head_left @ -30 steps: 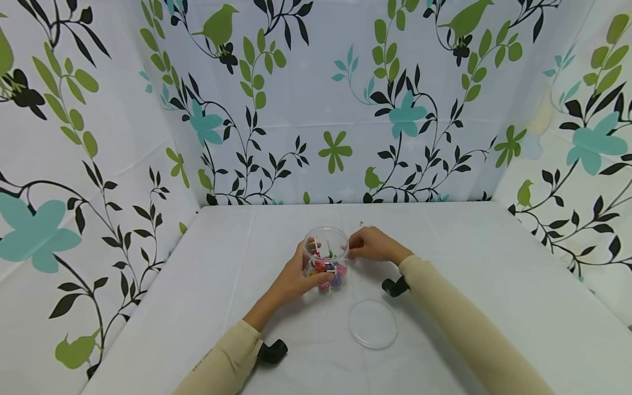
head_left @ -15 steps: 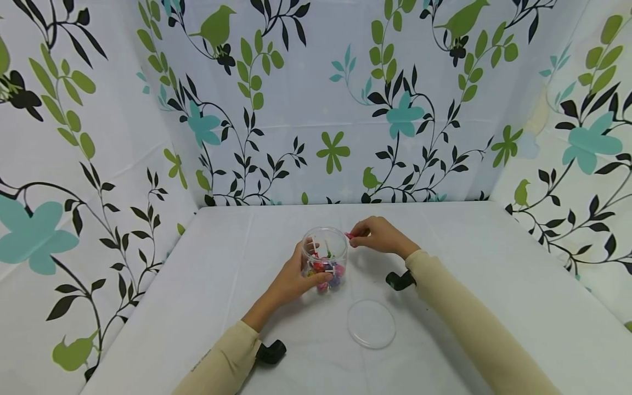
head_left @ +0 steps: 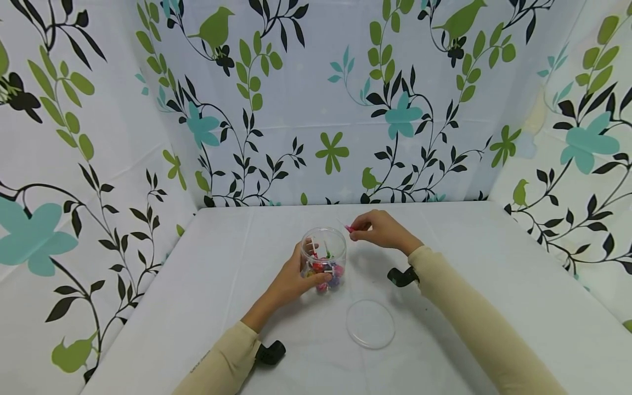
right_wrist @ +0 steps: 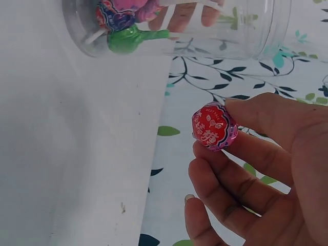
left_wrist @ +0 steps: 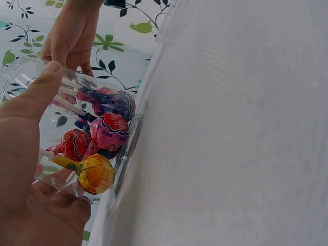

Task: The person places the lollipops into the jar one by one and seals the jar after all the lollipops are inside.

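Note:
In the head view my left hand (head_left: 291,282) grips a clear plastic jar (head_left: 323,251) standing on the table, thumb on its near side. Several wrapped lollipops lie in the jar's lower part, among them a yellow lollipop (left_wrist: 96,173), a pink one and a green lollipop (right_wrist: 124,39). Just beyond the jar to the right, my right hand (head_left: 380,229) pinches a red-and-pink lollipop (right_wrist: 215,126) between thumb and index finger, above the table. Its thin white stick points up and left, away from the fingers. The other right fingers are loosely bent.
A round clear lid (head_left: 370,323) lies on the white table (head_left: 232,258) in front of the jar, between the forearms. Black wrist-camera mounts (head_left: 270,352) jut from both sleeves. Leaf-and-bird patterned cloth (head_left: 296,109) walls off the back and both sides.
My right hand has moved up and slightly right, away from the jar's side, bringing the pinched lollipop into sight. The left hand and jar have stayed in place.

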Action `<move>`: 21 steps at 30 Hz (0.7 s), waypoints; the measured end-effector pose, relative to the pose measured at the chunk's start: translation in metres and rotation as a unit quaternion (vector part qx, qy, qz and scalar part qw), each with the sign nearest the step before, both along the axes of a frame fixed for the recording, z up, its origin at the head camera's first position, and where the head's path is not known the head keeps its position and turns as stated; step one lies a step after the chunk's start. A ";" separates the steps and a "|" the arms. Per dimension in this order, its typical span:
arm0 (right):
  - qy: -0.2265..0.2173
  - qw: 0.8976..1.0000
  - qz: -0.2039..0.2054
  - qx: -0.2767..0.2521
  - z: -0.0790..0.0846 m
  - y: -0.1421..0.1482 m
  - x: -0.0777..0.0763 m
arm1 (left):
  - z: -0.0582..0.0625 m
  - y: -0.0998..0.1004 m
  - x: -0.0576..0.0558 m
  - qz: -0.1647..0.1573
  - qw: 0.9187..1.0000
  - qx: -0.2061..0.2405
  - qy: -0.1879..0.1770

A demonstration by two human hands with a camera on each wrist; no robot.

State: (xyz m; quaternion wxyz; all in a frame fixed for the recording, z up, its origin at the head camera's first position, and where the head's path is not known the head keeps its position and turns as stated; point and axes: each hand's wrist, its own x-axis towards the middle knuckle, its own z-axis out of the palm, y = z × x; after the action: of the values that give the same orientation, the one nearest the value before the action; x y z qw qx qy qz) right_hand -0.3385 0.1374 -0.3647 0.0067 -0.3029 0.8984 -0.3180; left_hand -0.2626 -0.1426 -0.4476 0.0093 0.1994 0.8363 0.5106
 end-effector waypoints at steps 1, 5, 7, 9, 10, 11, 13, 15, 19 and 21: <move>0.002 1.000 0.001 -0.001 0.001 0.000 0.000 | 0.000 0.000 0.000 0.000 1.000 -0.001 0.000; 0.013 1.000 0.005 -0.007 0.004 -0.001 0.002 | 0.000 0.000 0.000 0.004 1.000 -0.009 0.001; 0.019 1.000 0.007 -0.010 0.006 -0.002 0.002 | 0.000 -0.001 0.000 0.007 1.000 -0.014 0.003; 0.022 1.000 0.005 -0.014 0.008 -0.003 0.003 | 0.000 -0.001 0.001 0.008 1.000 -0.012 0.002; 0.023 1.000 0.004 -0.015 0.009 -0.004 0.004 | 0.000 -0.001 0.001 0.010 1.000 -0.013 0.001; 0.023 1.000 0.002 -0.016 0.010 -0.005 0.005 | -0.001 -0.001 0.001 0.011 1.000 -0.011 0.000; 0.025 1.000 -0.002 -0.018 0.011 -0.006 0.006 | -0.001 -0.002 0.001 0.012 1.000 -0.009 -0.002; 0.031 0.999 -0.005 -0.020 0.013 -0.008 0.007 | -0.001 -0.002 0.001 0.011 1.000 -0.007 -0.003; 0.044 0.999 -0.006 -0.031 0.016 -0.010 0.011 | -0.001 -0.002 0.000 0.006 1.000 -0.005 -0.002; 0.048 0.998 -0.006 -0.035 0.018 -0.011 0.013 | -0.002 -0.001 -0.001 0.006 1.000 -0.006 -0.001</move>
State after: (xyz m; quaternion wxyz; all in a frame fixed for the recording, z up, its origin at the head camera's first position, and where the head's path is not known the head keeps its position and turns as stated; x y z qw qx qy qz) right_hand -0.3254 0.1259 -0.3463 -0.0491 -0.3122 0.8878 -0.3346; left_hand -0.2631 -0.1436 -0.4492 0.0080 0.1941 0.8403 0.5060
